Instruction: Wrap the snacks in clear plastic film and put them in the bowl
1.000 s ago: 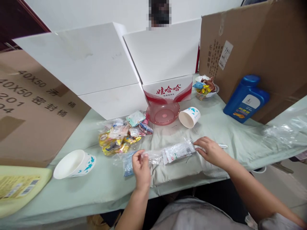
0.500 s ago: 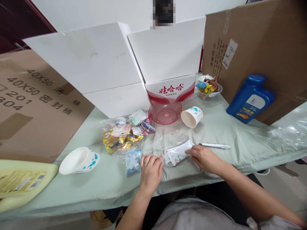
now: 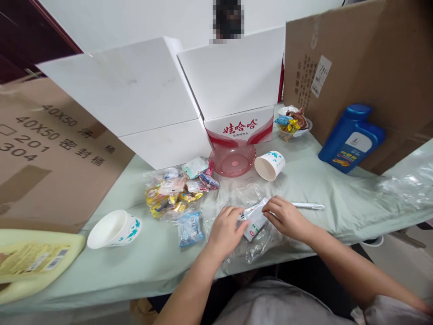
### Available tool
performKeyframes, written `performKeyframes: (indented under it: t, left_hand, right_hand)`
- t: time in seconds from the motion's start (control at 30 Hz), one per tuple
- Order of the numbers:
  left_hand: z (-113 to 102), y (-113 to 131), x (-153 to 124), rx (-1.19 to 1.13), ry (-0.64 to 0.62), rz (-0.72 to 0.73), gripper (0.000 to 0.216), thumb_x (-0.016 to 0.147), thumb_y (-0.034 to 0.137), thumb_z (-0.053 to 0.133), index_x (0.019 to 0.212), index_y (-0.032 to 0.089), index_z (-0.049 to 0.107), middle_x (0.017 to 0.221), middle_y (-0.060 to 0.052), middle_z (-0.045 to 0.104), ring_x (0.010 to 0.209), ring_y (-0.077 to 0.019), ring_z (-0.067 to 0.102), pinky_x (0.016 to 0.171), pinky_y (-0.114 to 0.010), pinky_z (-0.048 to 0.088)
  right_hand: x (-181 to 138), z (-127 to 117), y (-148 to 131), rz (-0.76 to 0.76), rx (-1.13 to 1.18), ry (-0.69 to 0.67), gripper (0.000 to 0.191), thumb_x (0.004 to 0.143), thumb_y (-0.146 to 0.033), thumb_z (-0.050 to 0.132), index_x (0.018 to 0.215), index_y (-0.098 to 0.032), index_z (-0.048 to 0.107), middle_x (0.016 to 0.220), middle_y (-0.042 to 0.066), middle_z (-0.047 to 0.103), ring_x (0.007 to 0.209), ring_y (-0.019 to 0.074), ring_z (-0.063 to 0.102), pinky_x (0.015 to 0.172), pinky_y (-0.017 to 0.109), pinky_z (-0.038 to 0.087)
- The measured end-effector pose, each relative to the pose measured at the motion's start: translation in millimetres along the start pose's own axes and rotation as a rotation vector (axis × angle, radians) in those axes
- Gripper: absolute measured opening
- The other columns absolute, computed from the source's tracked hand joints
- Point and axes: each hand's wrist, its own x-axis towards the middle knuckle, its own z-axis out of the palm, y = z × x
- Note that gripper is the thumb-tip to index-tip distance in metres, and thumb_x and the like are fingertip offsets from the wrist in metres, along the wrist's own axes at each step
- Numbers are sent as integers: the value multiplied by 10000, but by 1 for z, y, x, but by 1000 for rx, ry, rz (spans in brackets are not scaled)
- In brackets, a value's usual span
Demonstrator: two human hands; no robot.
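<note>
A small white printed packet (image 3: 254,225) lies between my hands near the table's front edge, over a crumpled clear plastic bag (image 3: 250,255). My left hand (image 3: 227,229) has its fingers and thumb closed on the left side of the packet. At the packet's upper right edge, the fingertips of my right hand (image 3: 286,217) are closed on it. Left of my left hand rests a blue-and-white wrapped packet (image 3: 190,229). Beyond it is a heap of wrapped snacks (image 3: 176,192). A white pen (image 3: 308,206) sticks out past my right hand.
A pink plate (image 3: 233,166) and a tipped paper cup (image 3: 269,165) stand behind. Another paper bowl (image 3: 115,229) and a yellow jug (image 3: 37,264) are left. On the right are a blue bottle (image 3: 352,140) and a bowl of snacks (image 3: 293,124). Large boxes (image 3: 233,81) line the back.
My left hand has moved right from beside the blue-and-white packet onto the white packet. The white packet has turned steeper, and the clear bag beneath has shifted toward me.
</note>
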Motion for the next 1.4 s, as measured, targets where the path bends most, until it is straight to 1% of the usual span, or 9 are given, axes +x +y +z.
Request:
performKeyframes:
  t: [0.13, 0.37, 0.53, 0.67, 0.8, 0.9, 1.03, 1.17, 1.4]
  left_hand:
    - [34, 2, 18, 211, -103, -75, 664, 742, 396, 767, 1297, 131, 518, 1230, -160, 598, 1187, -347, 508, 987, -514, 419]
    - [32, 2, -2, 191, -101, -65, 599, 731, 251, 774, 1277, 178, 541, 1130, -97, 597, 1125, -300, 525, 1000, -470, 414]
    - [13, -6, 4, -52, -303, -171, 475, 725, 175, 752, 1174, 231, 605, 1118, -41, 592, 998, -204, 617, 900, -330, 488]
    - [7, -13, 9, -17, -365, -53, 575, 749, 165, 722, 1284, 255, 530, 1213, -49, 615, 1131, -237, 579, 1002, -381, 438]
    - [6, -11, 7, 146, -393, 48, 683, 740, 189, 735, 1361, 257, 457, 1172, -64, 621, 1119, -275, 564, 980, -452, 446]
    - [7, -6, 3, 216, -330, 124, 645, 733, 125, 723, 1317, 260, 485, 1268, -82, 562, 1208, -285, 518, 1019, -474, 433]
    - [10, -3, -11, 290, -189, 285, 516, 746, 56, 668, 1217, 234, 554, 1532, -117, 322, 1447, -360, 229, 1115, -575, 323]
    - [10, -12, -27, 181, -95, 327, 337, 797, 54, 575, 1070, 242, 632, 1354, -86, 545, 1401, -328, 328, 1117, -573, 315]
    - [-17, -49, 2, -586, 254, -300, 315, 650, 303, 763, 910, 194, 622, 1088, -83, 658, 957, -249, 661, 829, -405, 551]
  right_hand:
    - [-9, 38, 12, -14, -90, 60, 402, 985, -314, 416, 1336, -126, 474, 1309, 187, 546, 1239, 293, 486, 1020, 484, 425]
    - [-23, 58, 26, 72, -152, -27, 1048, 805, -728, 532, 1550, -115, 122, 1512, 251, 346, 1385, 368, 348, 1088, 546, 357]
    - [-21, 61, 25, 74, -106, -36, 1121, 795, -680, 597, 1561, -122, -1, 1471, 243, 415, 1365, 352, 387, 1086, 528, 364]
    - [-21, 61, 25, 130, -41, -64, 1202, 739, -606, 707, 1557, -115, -24, 1480, 239, 409, 1382, 349, 366, 1090, 522, 364]
    - [-19, 55, 25, 171, 36, -105, 1125, 657, -500, 807, 1531, -134, 201, 1447, 199, 470, 1401, 337, 344, 1109, 502, 352]
    - [-19, 51, 25, 164, 71, -117, 1010, 610, -470, 845, 1450, -158, 378, 1435, 172, 493, 1418, 332, 318, 1122, 488, 341]
    - [-19, 51, 25, 191, 55, -131, 1155, 549, -511, 866, 1485, -112, 320, 1471, 208, 439, 1429, 347, 291, 1127, 498, 331]
    - [-18, 52, 21, 145, -36, -204, 1098, 595, -577, 815, 1489, -136, 354, 1538, 185, 353, 1446, 373, 235, 1146, 547, 271]
    - [-16, 51, 16, 152, -135, -255, 966, 693, -665, 702, 1465, -155, 424, 1578, 153, 271, 1454, 387, 203, 1141, 570, 259]
